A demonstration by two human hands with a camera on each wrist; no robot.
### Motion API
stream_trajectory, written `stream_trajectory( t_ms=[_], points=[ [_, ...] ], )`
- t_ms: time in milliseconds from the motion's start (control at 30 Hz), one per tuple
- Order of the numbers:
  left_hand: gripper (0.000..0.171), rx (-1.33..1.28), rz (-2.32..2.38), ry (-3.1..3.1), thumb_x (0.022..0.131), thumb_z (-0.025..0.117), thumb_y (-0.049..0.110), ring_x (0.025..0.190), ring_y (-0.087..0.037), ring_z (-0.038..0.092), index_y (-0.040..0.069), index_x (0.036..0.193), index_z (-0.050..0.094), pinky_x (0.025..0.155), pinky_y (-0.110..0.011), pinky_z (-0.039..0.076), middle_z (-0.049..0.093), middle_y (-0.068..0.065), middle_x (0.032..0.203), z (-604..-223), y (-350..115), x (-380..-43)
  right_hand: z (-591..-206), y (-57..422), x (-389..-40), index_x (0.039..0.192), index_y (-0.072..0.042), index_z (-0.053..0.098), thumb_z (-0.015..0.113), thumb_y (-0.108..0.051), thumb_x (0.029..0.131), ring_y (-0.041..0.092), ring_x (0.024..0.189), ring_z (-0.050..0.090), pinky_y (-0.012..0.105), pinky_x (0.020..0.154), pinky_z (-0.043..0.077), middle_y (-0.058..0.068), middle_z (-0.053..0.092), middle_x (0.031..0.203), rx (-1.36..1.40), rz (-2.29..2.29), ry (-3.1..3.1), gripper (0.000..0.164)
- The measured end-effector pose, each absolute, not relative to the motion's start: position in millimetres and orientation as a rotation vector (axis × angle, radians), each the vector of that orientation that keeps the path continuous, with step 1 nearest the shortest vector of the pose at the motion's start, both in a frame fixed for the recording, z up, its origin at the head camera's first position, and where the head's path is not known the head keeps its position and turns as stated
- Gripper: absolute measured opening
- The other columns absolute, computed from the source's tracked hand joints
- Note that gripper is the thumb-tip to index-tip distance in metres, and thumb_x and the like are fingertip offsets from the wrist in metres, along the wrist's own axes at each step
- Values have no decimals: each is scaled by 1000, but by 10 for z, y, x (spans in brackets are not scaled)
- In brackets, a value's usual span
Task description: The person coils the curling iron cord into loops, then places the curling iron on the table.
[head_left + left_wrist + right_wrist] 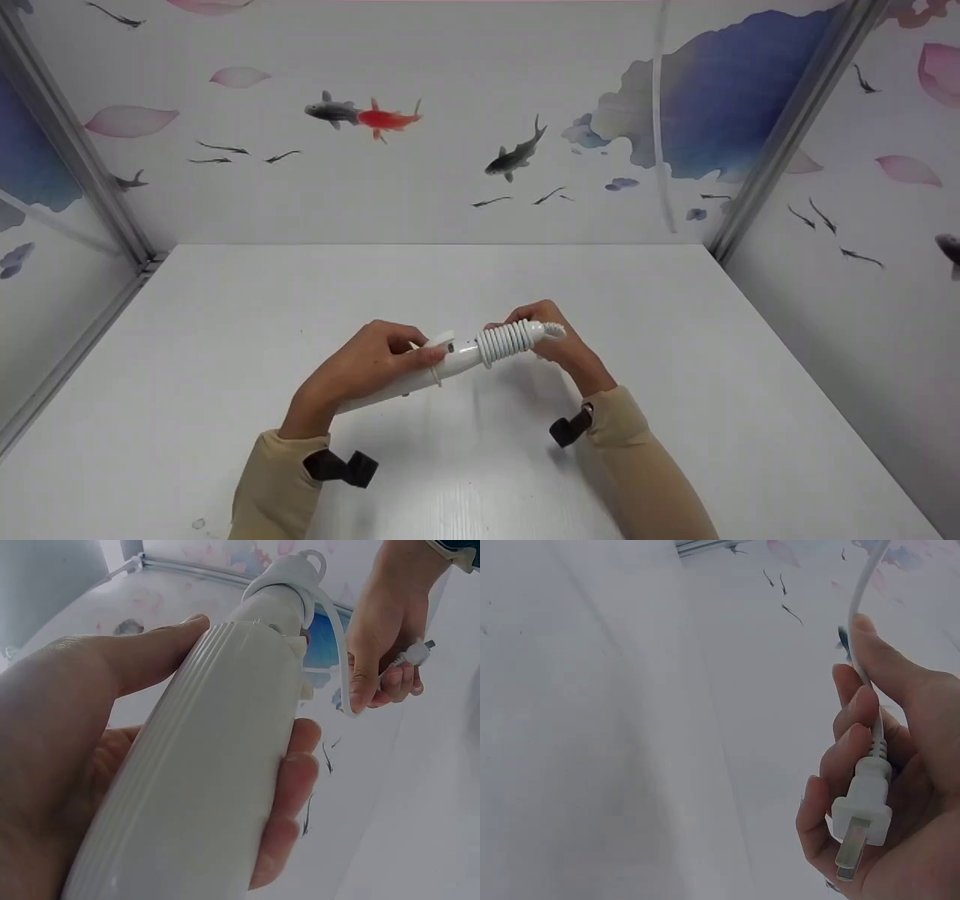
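A long white handheld appliance (463,358) with a narrow neck is held above the table, tilted up toward the right. My left hand (367,364) grips its thick ridged body (202,757), thumb along one side and fingers curled round the other. Several turns of white cord (504,343) wrap the neck. My right hand (559,341) is beside the neck's end, partly behind the coils in the head view. In the right wrist view its thumb and fingers pinch the cord (859,607), and the two-pin plug (862,802) lies within the curled fingers.
A white table (465,277) lies under both hands, with printed wall panels (450,202) at the back and sides. Metal frame posts (795,135) stand at the corners. A black wrist camera (345,466) juts from each sleeve.
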State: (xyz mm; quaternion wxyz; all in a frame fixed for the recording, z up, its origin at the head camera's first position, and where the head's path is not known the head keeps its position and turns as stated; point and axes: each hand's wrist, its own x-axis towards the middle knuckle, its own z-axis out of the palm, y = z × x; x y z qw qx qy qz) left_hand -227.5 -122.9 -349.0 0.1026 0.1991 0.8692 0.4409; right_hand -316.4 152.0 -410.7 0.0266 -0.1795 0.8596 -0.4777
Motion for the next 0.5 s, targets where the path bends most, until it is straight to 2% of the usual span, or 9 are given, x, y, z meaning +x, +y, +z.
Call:
stream_trajectory(
  t_ms=[100, 167, 267, 400, 500],
  points=[
    [30, 601, 1293, 2572, 94, 65, 45, 79, -19, 64, 17, 99, 75, 70, -32, 51, 71, -6, 93, -3488, -1233, -2268, -4090, 1483, -3139, 86, 4, 77, 77, -23, 89, 7, 63, 53, 22, 58, 46, 14, 75, 81, -588, -1427, 2669, 27],
    [29, 619, 1298, 2565, 94, 66, 44, 80, -19, 64, 17, 99, 75, 72, -32, 51, 72, -6, 92, -3496, -1238, -2272, -4078, 1464, -3118, 87, 5, 77, 76, -21, 89, 7, 62, 52, 22, 58, 44, 17, 76, 83, -634, -1427, 2641, 27],
    [29, 680, 1280, 2564, 94, 66, 42, 80, -18, 63, 15, 98, 75, 72, -33, 50, 72, -6, 92, -3524, -1236, -2282, -4063, 1462, -3102, 87, 2, 79, 78, -24, 87, 8, 61, 51, 22, 56, 43, 11, 75, 78, -601, -1439, 2565, 26],
    [25, 759, 1223, 2552, 92, 68, 41, 78, -15, 61, 18, 95, 76, 72, -32, 49, 71, -2, 89, -3567, -1194, -2291, -4037, 1525, -3118, 85, -9, 82, 82, -37, 82, 11, 63, 54, 24, 57, 45, -1, 70, 69, -486, -1359, 2555, 28],
    [23, 785, 1172, 2540, 91, 69, 43, 77, -13, 61, 21, 93, 77, 71, -31, 49, 71, 2, 86, -3590, -1143, -2296, -3982, 1602, -3124, 85, -15, 83, 82, -41, 81, 18, 68, 58, 26, 59, 45, -2, 69, 67, -483, -1268, 2615, 27]
  ],
)
